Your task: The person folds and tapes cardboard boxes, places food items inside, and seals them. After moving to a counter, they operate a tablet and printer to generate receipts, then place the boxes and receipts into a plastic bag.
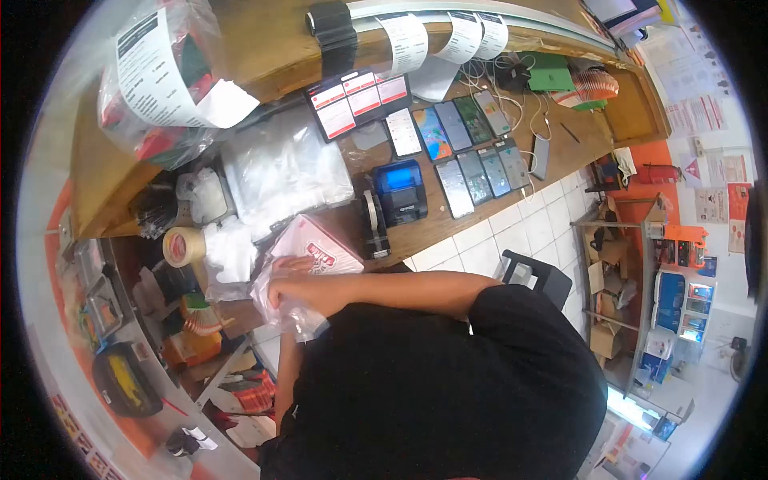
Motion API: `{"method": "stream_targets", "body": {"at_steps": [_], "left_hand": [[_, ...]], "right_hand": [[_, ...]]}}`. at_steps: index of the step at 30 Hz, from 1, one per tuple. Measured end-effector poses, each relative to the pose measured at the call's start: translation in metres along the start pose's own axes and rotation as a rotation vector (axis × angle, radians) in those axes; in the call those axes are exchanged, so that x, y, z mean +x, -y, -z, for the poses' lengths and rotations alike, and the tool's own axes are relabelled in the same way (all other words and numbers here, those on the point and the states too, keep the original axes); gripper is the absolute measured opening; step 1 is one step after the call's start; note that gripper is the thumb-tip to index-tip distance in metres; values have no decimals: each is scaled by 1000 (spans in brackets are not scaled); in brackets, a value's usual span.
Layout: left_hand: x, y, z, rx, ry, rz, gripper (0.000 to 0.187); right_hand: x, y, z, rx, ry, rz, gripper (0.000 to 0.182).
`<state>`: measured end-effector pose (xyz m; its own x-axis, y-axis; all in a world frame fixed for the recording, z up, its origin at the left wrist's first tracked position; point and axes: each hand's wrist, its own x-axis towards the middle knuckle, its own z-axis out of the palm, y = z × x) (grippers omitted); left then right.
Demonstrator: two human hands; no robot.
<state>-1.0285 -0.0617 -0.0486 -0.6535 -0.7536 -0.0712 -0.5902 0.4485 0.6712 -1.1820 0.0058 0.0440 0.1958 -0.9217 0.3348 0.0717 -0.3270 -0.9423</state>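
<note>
A pale pink package with red lettering lies at the table's near edge, with clear plastic around its lower end. My right hand reaches across from the right, its fingers curled closed on the plastic. Just beyond it, my left hand rests against the package, partly covered by the plastic and the right hand. Its visible fingers lie stretched along the package surface. Beside the package stand a black tape dispenser and a blue and black label printer.
Several phones lie on the table's right part, near white cables. A stack of clear plastic bags lies beyond my hands. A tape roll is at left; a bagged parcel with a label stands at upper left.
</note>
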Motion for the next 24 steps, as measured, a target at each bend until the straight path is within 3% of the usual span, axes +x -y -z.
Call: {"method": "stream_targets", "body": {"at_steps": [4,8,17,18,23,24], "left_hand": [[3,4,-6,27,22,0,45],[2,3,-10,52,42,-5,41],[5,2,-19,69,63,5,35],[4,2,-19,72,58,7,35],[2,-3,-25,61,72,24,33],[2,-5,-26,61,72,28,32]], "right_hand": [[-18,35,33,-112,-114,-77,75],[-38,51,73,-9,-190,-142,85],[-47,38,127,-111,-513,-354,53],[-39,33,125,-143,-561,-316,43],[11,-10,124,-115,-576,-361,32],[23,-32,126,-150,-577,-285,31]]}}
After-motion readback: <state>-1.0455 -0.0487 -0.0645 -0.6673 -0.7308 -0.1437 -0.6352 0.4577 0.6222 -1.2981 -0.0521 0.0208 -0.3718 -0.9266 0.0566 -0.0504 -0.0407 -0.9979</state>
